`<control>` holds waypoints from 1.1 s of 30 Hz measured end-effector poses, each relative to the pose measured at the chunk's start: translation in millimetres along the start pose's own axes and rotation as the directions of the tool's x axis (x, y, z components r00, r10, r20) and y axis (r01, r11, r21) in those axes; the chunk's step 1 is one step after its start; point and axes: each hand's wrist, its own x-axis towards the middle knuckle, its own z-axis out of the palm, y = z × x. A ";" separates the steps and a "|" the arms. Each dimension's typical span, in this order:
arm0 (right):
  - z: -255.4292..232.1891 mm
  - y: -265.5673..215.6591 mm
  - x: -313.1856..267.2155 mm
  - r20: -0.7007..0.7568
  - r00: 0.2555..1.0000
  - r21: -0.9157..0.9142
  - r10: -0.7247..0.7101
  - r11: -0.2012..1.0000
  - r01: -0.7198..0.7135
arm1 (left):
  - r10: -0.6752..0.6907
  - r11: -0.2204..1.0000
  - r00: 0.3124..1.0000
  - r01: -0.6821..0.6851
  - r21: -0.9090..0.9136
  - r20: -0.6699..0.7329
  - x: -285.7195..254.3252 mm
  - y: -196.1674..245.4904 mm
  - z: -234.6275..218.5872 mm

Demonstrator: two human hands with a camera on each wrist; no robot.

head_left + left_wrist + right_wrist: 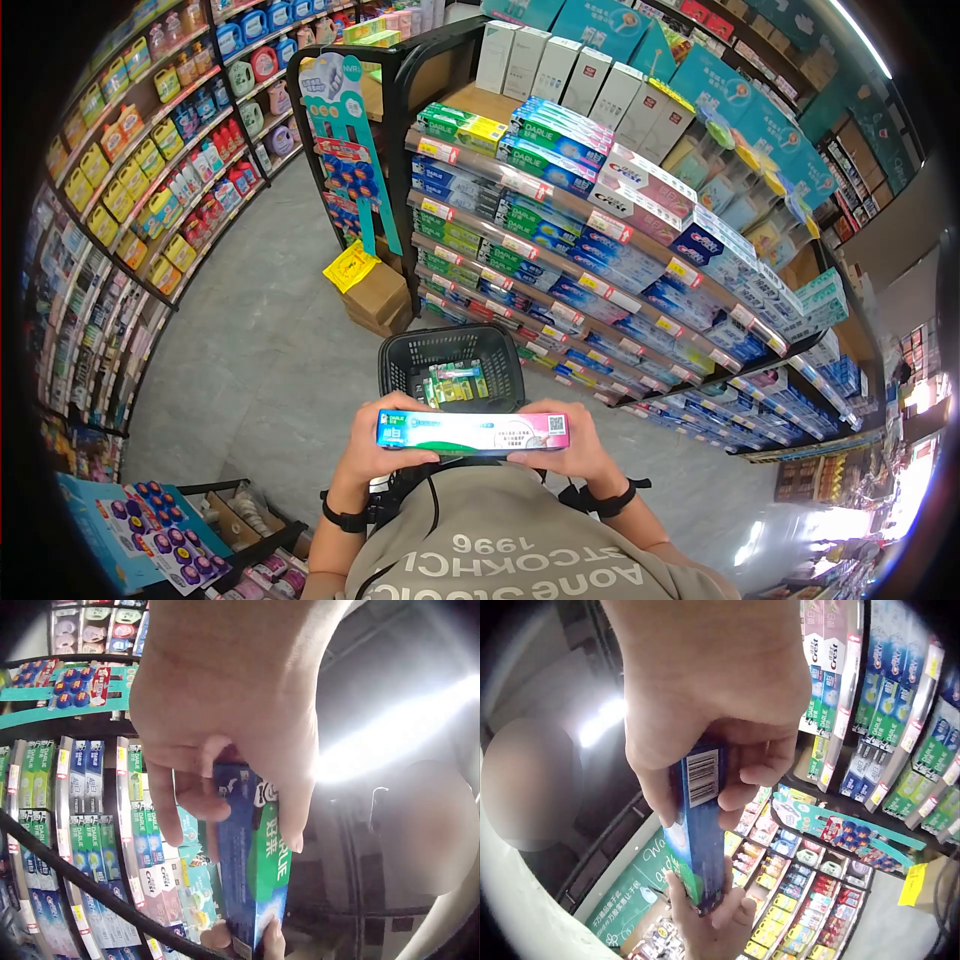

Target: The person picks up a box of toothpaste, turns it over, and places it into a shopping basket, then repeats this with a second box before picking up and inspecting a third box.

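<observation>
Both hands hold a long toothpaste box (472,432) level in front of the chest, one at each end. Its side facing the head camera is blue, white and pink, with a QR code at the right. My left hand (368,450) grips the left end, thumb along the near edge. The right end sits in the grip of my right hand (578,452). In the left wrist view, the box (244,855) shows blue and green DARLIE sides. A barcode marks the box (703,780) in the right wrist view, by the right fingers. Beyond the hands stands a black shopping basket (397,365) with several toothpaste boxes (457,385) inside.
A tiered toothpaste shelf (590,270) runs along the front and right. Cardboard boxes (378,295) with a yellow sheet stand at its left end. Bottle shelves (150,150) line the left side across the grey floor (250,290). A display stand (160,535) is at lower left.
</observation>
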 end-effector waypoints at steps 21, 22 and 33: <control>15.8 -40.1 41.7 -0.193 0.921 -0.063 -0.338 0.941 0.333 | -0.091 0.945 0.986 0.040 0.325 0.143 29.1 7.6 14.6; 16.9 -41.8 43.0 -0.187 0.920 -0.062 -0.345 0.938 0.340 | -0.088 0.945 0.986 0.038 0.326 0.142 28.2 5.1 14.6; 19.1 -42.0 47.9 -0.081 0.898 -0.098 -0.433 0.900 0.425 | -0.128 0.937 0.978 0.063 0.344 0.168 22.7 9.0 9.9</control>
